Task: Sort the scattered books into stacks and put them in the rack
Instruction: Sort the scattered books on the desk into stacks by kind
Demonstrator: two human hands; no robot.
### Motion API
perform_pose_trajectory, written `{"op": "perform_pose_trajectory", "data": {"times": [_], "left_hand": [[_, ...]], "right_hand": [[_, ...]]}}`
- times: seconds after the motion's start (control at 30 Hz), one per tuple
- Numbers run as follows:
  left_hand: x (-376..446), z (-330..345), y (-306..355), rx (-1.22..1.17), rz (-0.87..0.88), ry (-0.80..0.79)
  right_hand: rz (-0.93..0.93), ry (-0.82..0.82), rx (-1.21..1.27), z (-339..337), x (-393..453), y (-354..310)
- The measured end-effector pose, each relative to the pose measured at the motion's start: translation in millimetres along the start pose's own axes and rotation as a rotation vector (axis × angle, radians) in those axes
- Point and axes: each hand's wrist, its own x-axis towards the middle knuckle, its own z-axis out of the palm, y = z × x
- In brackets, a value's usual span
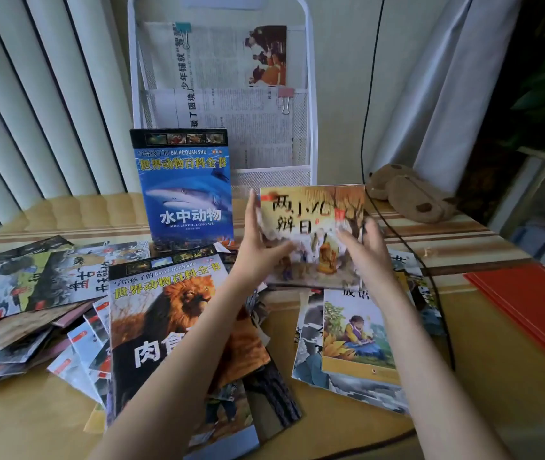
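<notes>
I hold a thin picture book [311,210] with an orange autumn cover upright above the table, just in front of the white rack [311,94]. My left hand [259,240] grips its left edge, thumb across the cover. My right hand [369,247] holds its right edge. A blue shark book [186,194] stands upright against the rack's lower left. A lion book [164,313] lies on top of a heap of scattered books at centre. Another heap [32,293] lies at left, and a small pile of picture books [357,340] lies under my right forearm.
The rack's upper pockets hold newspapers [224,61]; its bottom mesh pocket [271,179] is behind the held book. A brown plush toy [410,194] lies at back right. A black cable [407,247] crosses the table. Red folders [536,307] lie at right.
</notes>
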Motion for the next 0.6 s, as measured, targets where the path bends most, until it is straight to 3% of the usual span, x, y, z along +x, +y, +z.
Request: {"op": "perform_pose_trajectory", "data": {"times": [0.13,0.33,0.5,0.6], "left_hand": [[-7,17,-18,0.116,-0.060,0.113],[7,18,-6,0.291,0.074,0.192],[56,2,12,0.506,0.136,0.353],[77,-6,3,0.576,0.120,0.385]], "right_hand": [[-0.028,-0.010,-0.056,5,-3,16],[-0.244,0.085,-0.099,15,8,-6],[-0.315,0.253,-0.296,33,66,-22],[-0.283,0.242,-0.289,49,102,-12]]}}
